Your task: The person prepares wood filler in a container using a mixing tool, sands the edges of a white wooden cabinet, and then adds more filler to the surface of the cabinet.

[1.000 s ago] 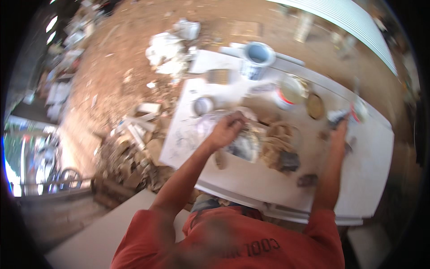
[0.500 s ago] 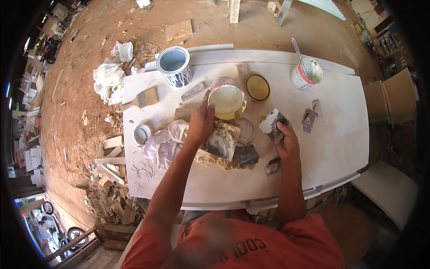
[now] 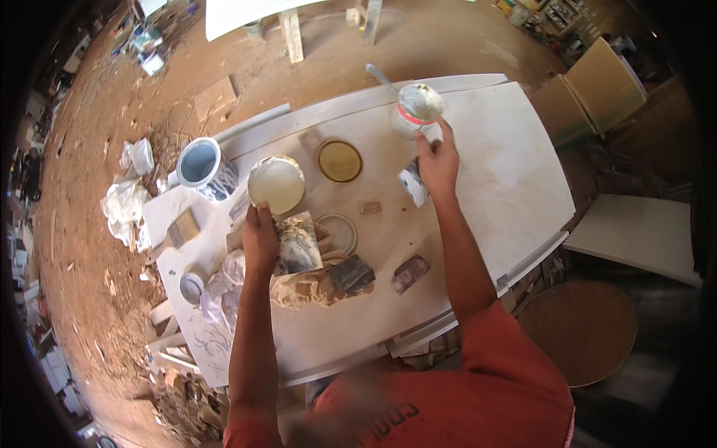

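Fingertips of my right hand (image 3: 437,163), slightly parted, meet the red-banded can (image 3: 413,110) near the white table (image 3: 515,153)'s far edge; my left hand (image 3: 261,239) curls at the pale-filled tub (image 3: 277,185). I can't tell either grip's firmness; steady, upright handling seems best.

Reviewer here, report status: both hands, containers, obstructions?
Left hand at near rim of open can. Right hand at red-banded tub, black-and-white scrap beside palm. Round gold lid lies between can and tub.

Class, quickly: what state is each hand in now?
Left hand: curled at the cream-filled can; grip cannot be told.
Right hand: at the red-banded tub; grip cannot be told.
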Tool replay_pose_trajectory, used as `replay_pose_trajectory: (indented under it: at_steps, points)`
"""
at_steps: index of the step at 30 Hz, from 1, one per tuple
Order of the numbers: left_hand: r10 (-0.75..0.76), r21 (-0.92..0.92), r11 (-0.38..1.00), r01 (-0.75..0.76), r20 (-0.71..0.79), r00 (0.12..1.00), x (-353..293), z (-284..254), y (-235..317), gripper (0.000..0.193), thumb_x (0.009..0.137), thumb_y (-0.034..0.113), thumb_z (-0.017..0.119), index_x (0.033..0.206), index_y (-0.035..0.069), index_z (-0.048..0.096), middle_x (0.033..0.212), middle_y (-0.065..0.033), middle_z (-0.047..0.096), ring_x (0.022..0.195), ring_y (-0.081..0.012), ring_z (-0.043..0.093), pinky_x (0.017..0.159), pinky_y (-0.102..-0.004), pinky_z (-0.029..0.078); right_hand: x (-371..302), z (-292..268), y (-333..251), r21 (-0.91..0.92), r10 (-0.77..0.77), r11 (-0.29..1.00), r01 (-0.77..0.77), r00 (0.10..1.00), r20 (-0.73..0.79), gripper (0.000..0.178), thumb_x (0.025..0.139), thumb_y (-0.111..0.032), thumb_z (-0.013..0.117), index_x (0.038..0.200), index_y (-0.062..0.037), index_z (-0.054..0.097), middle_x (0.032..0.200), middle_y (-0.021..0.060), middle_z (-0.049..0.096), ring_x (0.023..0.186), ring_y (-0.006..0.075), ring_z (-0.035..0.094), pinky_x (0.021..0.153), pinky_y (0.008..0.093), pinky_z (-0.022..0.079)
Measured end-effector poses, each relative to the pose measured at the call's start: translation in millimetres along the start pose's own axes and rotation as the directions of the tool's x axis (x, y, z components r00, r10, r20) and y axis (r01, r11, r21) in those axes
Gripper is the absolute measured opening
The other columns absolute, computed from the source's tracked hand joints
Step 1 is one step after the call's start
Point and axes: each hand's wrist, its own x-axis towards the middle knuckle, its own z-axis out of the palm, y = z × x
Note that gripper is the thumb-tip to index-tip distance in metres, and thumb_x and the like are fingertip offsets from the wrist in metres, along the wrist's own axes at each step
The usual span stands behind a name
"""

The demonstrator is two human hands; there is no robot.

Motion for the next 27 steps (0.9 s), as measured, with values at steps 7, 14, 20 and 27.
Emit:
replay_pose_trajectory:
  at_steps: [7, 14, 20, 27]
  points:
    - [0.019, 0.012, 1.000, -0.020, 0.041, 0.999, 23, 7, -16, 0.041, 0.103, 0.032, 0.045, 0.112, -0.005, 0.060, 0.084, -0.0084, 0.059, 0.075, -0.0170, 0.048, 0.072, -0.0348, 0.042, 69, 1, 43, -0.530, -0.198, 0.831, 0.170, 0.980, 0.003, 0.029, 0.093, -0.036, 0.061, 0.111, -0.0139, 0.065, 0.095, 0.0170, 0.071, 0.091, 0.0367, 0.068, 0.080, 0.0490, 0.054]
    - [-0.060, -0.235, 0.969, 0.082, 0.099, 0.993, 23, -4, -9, 0.048, 0.104, 0.032, 0.045, 0.129, -0.007, 0.054, 0.116, -0.0144, 0.063, 0.101, -0.0201, 0.057, 0.091, -0.0342, 0.044, -11, -18, 23, -0.398, -0.270, 0.863, 0.312, 0.950, 0.159, 0.021, 0.090, -0.032, 0.064, 0.095, -0.0128, 0.070, 0.086, 0.0181, 0.069, 0.084, 0.0367, 0.067, 0.074, 0.0467, 0.052]
    - [-0.008, -0.313, 0.948, 0.057, 0.158, 0.987, 29, -9, -20, 0.049, 0.103, 0.033, 0.047, 0.131, -0.007, 0.052, 0.118, -0.0154, 0.063, 0.104, -0.0211, 0.058, 0.093, -0.0344, 0.044, -70, -46, 21, -0.238, -0.337, 0.851, 0.468, 0.834, 0.437, 0.019, 0.088, -0.026, 0.064, 0.098, -0.0123, 0.072, 0.086, 0.0166, 0.070, 0.083, 0.0361, 0.067, 0.074, 0.0462, 0.052]
    - [0.073, 0.106, 0.992, -0.066, -0.071, 0.995, -22, -4, 9, 0.049, 0.100, 0.027, 0.053, 0.134, -0.008, 0.050, 0.084, -0.0095, 0.064, 0.074, -0.0172, 0.056, 0.073, -0.0321, 0.047, -92, -66, 8, -0.292, -0.415, 0.765, 0.575, 0.786, 0.459, 0.046, 0.085, -0.023, 0.066, 0.130, -0.0149, 0.059, 0.116, 0.0117, 0.068, 0.091, 0.0335, 0.068, 0.078, 0.0452, 0.054]
